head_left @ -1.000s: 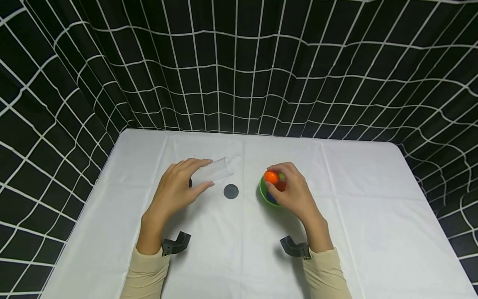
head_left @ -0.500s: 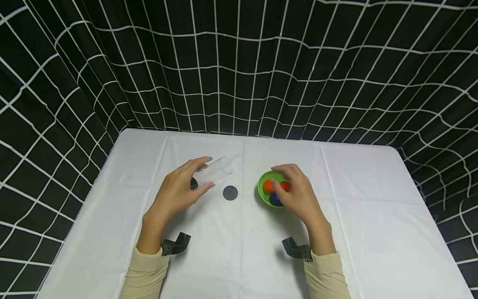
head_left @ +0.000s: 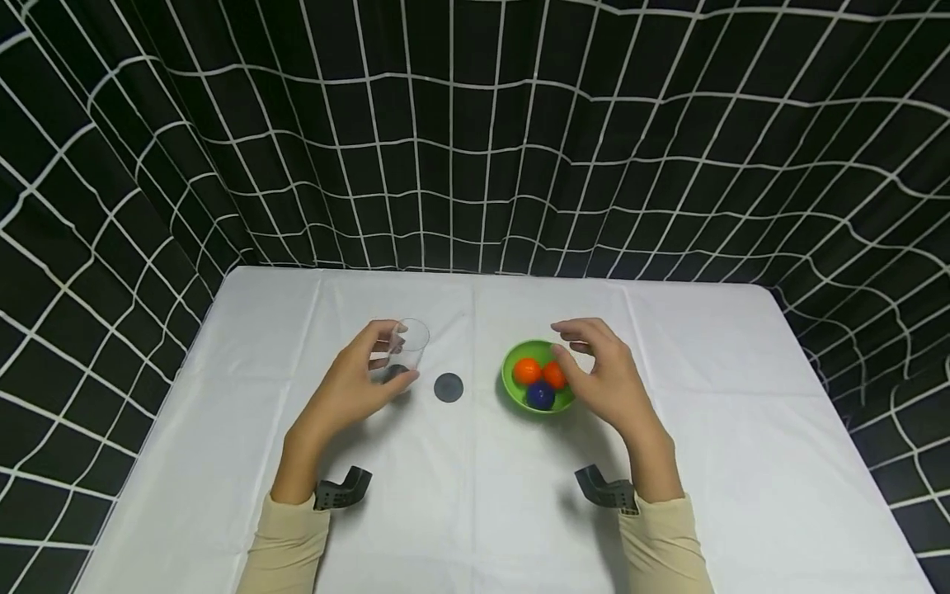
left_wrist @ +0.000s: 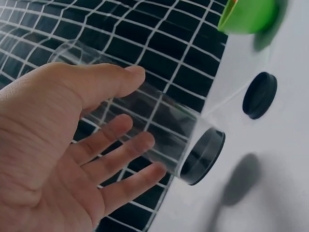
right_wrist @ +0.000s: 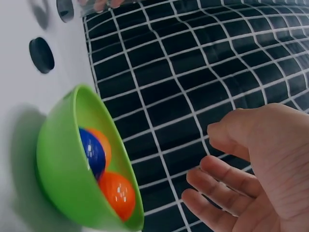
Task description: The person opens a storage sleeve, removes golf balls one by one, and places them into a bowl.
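My left hand (head_left: 349, 388) holds a clear plastic tube (left_wrist: 166, 128) between thumb and fingers, its open rim up. A black cap (left_wrist: 205, 157) closes the tube's lower end. To the right of that hand, a loose black cap (head_left: 449, 388) lies flat on the cloth. A green bowl (right_wrist: 58, 159) holds two orange balls (head_left: 527, 371) and a dark blue ball (head_left: 540, 395). My right hand (head_left: 612, 379) hovers at the bowl's right side, fingers loosely bent and apart, with nothing in its grasp.
A white cloth (head_left: 475, 511) covers the table. Black curtains with white netting (head_left: 475, 148) stand behind it and along both sides. A dark wrist-camera mount (head_left: 345, 488) juts inward from the left sleeve, another mount (head_left: 604, 488) from the right.
The right hand has let an orange ball drop into the bowl and drawn back to the right. The left hand has turned the tube from lying tilted to more upright.
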The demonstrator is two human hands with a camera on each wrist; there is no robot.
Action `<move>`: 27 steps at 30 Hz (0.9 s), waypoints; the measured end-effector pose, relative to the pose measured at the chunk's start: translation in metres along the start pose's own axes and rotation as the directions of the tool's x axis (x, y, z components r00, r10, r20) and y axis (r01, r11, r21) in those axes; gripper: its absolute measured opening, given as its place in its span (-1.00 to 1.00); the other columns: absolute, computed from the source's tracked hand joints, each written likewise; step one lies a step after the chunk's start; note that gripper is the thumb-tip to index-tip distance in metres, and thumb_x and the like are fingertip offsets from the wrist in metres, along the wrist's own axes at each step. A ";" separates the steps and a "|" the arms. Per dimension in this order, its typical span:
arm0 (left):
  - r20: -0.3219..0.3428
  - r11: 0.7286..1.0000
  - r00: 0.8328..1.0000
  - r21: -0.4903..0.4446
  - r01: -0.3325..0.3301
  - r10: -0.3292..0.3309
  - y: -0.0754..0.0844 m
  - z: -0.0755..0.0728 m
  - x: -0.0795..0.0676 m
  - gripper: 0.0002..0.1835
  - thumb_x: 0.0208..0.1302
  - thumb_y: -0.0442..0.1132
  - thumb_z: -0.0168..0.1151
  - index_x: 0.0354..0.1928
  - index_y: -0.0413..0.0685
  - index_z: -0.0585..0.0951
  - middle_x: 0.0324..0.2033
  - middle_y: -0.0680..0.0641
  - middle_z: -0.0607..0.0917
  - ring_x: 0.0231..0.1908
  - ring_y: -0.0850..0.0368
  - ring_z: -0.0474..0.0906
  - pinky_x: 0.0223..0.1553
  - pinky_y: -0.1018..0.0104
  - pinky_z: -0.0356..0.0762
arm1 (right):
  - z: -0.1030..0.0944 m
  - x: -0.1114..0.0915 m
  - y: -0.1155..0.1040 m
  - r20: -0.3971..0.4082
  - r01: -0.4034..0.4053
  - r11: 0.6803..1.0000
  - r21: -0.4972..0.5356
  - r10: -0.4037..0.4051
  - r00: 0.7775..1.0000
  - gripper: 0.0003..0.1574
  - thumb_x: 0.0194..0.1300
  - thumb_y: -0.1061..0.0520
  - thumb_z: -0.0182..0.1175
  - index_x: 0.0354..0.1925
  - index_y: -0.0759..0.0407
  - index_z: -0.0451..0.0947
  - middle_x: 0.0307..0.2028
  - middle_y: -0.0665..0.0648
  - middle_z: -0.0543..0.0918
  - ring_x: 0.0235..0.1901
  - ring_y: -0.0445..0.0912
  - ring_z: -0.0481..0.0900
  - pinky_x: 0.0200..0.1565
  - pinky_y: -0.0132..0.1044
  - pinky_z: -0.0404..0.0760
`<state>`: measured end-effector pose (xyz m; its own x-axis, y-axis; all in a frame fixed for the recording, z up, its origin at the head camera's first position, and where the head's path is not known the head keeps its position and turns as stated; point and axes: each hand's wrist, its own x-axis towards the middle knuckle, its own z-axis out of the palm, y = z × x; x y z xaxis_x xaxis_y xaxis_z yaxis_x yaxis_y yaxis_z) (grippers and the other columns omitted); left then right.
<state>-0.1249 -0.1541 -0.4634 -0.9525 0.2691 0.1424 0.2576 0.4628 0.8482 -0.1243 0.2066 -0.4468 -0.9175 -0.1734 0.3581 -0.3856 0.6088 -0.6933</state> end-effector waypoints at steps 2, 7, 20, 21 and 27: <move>0.015 0.999 0.999 -0.039 0.030 -0.029 -0.004 -0.002 -0.002 -0.37 0.32 -0.28 0.48 0.37 -0.02 0.42 0.26 -0.20 0.62 0.29 -0.15 0.63 0.36 0.00 0.61 | -0.003 -0.003 0.003 0.005 -0.013 1.000 -0.016 0.013 1.000 -0.66 0.44 0.27 0.30 0.15 0.26 0.65 0.08 0.26 0.70 0.03 0.21 0.77 0.18 0.13 0.71; 0.058 0.996 0.997 -0.072 0.057 -0.053 -0.012 -0.005 -0.006 -0.38 0.33 -0.32 0.46 0.34 -0.05 0.37 0.27 -0.23 0.61 0.31 -0.20 0.62 0.40 -0.08 0.56 | -0.012 -0.008 0.009 -0.023 -0.048 0.998 -0.041 0.047 0.999 -0.67 0.48 0.24 0.29 0.17 0.23 0.64 0.05 0.27 0.71 -0.04 0.16 0.80 0.16 0.10 0.70; 0.085 0.995 0.991 0.005 0.099 -0.099 -0.014 -0.004 -0.014 -0.37 0.34 -0.28 0.44 0.33 -0.01 0.31 0.26 -0.21 0.60 0.24 -0.24 0.65 0.32 -0.10 0.62 | -0.016 -0.016 0.020 -0.037 -0.087 0.993 -0.076 0.085 0.996 -0.68 0.47 0.24 0.28 0.15 0.22 0.66 0.03 0.27 0.72 -0.04 0.17 0.78 0.16 0.14 0.70; 0.084 0.995 0.991 0.008 0.100 -0.100 -0.014 -0.004 -0.015 -0.37 0.35 -0.28 0.43 0.33 -0.01 0.31 0.26 -0.22 0.59 0.24 -0.24 0.65 0.32 -0.10 0.61 | -0.016 -0.016 0.021 -0.039 -0.083 0.993 -0.080 0.080 0.996 -0.68 0.47 0.24 0.28 0.15 0.23 0.66 0.03 0.28 0.72 -0.03 0.18 0.77 0.16 0.16 0.69; 0.101 0.992 0.990 0.090 0.088 -0.097 -0.015 -0.007 -0.018 -0.23 0.32 -0.17 0.47 0.47 0.12 0.27 0.27 -0.19 0.60 0.25 -0.15 0.60 0.36 -0.12 0.54 | -0.023 -0.022 0.027 -0.072 -0.082 0.991 -0.110 0.074 0.995 -0.66 0.46 0.25 0.27 0.17 0.27 0.65 0.08 0.30 0.71 0.07 0.25 0.69 0.22 0.19 0.63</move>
<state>-0.1126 -0.1717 -0.4750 -0.9517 0.3070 0.0076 0.1866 0.5585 0.8083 -0.1122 0.2450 -0.4593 -0.9341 -0.0714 0.3498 -0.2962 0.7021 -0.6476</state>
